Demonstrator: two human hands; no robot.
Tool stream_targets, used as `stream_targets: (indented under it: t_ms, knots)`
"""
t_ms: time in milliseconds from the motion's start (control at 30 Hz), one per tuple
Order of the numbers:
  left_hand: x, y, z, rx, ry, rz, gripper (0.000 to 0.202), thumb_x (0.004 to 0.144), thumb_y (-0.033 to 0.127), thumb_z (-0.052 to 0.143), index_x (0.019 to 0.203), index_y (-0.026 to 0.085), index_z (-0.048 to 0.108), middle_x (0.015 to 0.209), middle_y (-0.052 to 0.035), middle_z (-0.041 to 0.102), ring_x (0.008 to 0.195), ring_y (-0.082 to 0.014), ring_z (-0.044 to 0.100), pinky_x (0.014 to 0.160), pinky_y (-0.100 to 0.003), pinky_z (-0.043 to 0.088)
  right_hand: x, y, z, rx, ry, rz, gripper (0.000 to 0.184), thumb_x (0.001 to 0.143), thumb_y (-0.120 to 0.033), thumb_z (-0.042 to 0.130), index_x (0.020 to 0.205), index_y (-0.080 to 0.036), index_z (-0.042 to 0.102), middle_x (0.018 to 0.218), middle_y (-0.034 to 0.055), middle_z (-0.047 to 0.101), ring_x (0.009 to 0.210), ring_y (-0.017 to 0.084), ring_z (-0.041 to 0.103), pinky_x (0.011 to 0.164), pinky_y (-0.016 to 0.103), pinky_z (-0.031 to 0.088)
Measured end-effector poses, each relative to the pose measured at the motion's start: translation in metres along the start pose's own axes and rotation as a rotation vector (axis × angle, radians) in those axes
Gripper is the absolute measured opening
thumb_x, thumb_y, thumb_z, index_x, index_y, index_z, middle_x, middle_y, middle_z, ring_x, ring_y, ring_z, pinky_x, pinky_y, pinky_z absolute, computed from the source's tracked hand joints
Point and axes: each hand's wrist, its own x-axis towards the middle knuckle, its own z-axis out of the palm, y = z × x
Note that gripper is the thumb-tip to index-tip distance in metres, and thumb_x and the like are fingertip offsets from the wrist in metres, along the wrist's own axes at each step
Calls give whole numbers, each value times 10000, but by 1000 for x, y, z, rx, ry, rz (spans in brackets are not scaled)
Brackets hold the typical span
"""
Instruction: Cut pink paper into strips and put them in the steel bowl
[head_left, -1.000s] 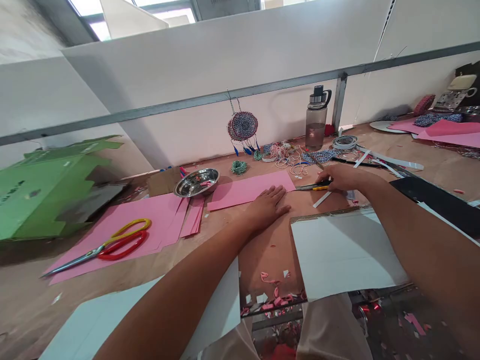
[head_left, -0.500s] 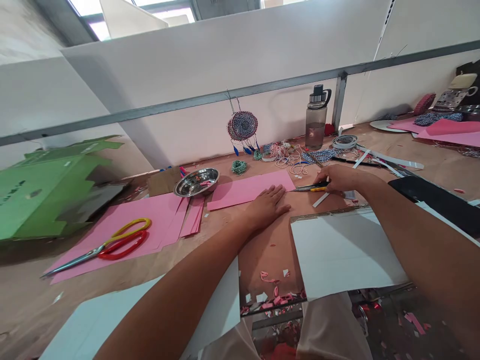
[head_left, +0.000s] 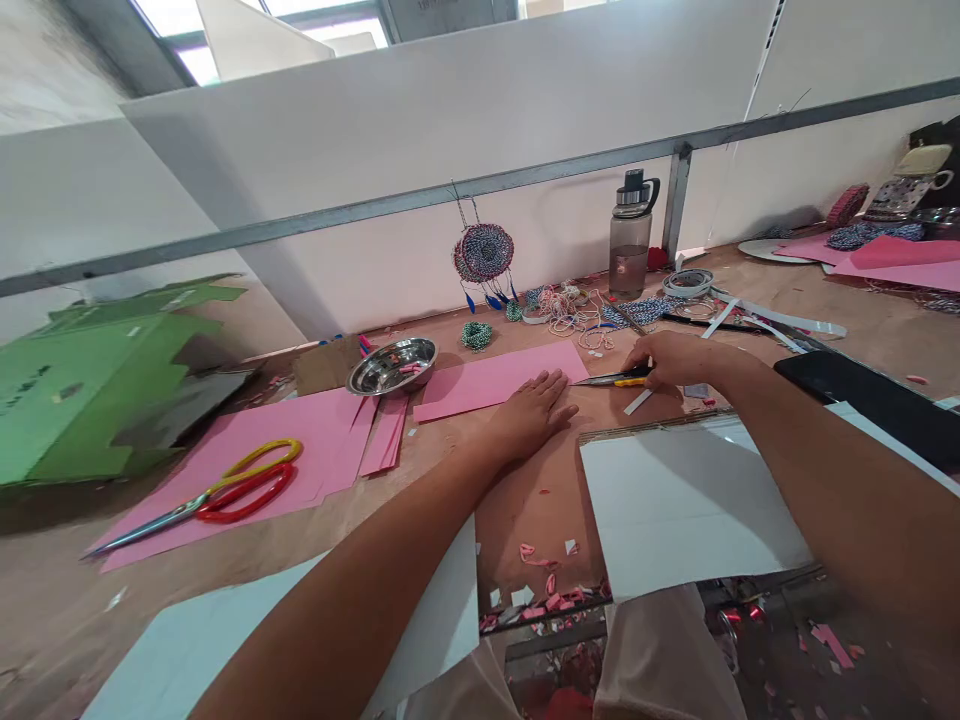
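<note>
My left hand [head_left: 534, 412] lies flat with fingers spread, its fingertips on the right part of a pink paper strip [head_left: 480, 380]. In my right hand [head_left: 671, 360] is a small pair of scissors [head_left: 604, 380] with black and yellow handles. The blades point left, with their tip at the strip's lower right corner; whether they are parted is too small to tell. A thin white strip [head_left: 637, 402] lies under the right hand. Left of the pink strip stands a shiny metal bowl [head_left: 375, 375] with small pink pieces in it.
Large red-and-yellow-handled scissors [head_left: 251, 490] lie on pink sheets [head_left: 315, 425] at left. A green box [head_left: 82, 390] stands behind. A water bottle [head_left: 628, 245], cords [head_left: 570, 310] and a tape roll [head_left: 688, 284] are at the back. White boards [head_left: 682, 500] lie in front; a black phone-like slab [head_left: 862, 405] is right.
My right hand and the small scissors have shifted slightly left, bringing the blade tip to the pink strip's corner. My left hand stays pressed on the strip.
</note>
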Motion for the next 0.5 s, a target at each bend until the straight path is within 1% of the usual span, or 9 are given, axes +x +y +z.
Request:
stream_targets:
  t_ms: [67,200,300,400,500]
  knots:
    - [0,0,0,-3,-2,-5,661,992,558,234,1521,169,310,1598,-77,233,1487,-215,144,1206,-381,177,0,0,-1,-7,5,3,431,634,-150,625,1013,-280,783,940,28,759,801,219,644,618,257,423]
    - [0,1,0,-15,-10,-20,685,989,568,220,1522,147,306,1600,-83,225,1487,-223,149,1208,-381,168,-1,1,-1,-4,25,-42,380,656,-205,644,1000,-273,788,945,34,756,819,220,644,641,260,428]
    - [0,2,-1,-22,-14,-24,701,988,575,204,1522,133,303,1602,-83,221,1488,-219,148,1211,-370,151,-2,0,-2,-8,41,-15,368,670,-223,642,1006,-264,784,924,41,752,809,220,642,635,263,424]
    - [-1,2,-1,-24,-8,-26,699,985,584,197,1520,148,308,1607,-71,216,1489,-213,147,1211,-363,142,-4,-1,-3,-3,46,-3,368,683,-233,646,1025,-266,777,934,42,749,817,227,643,640,271,424]
    - [-1,2,-1,-27,-11,-33,714,980,599,194,1525,149,297,1610,-75,207,1488,-220,153,1210,-364,144,-4,4,-3,8,33,-3,342,694,-250,664,1016,-264,777,891,44,747,783,227,644,637,279,428]
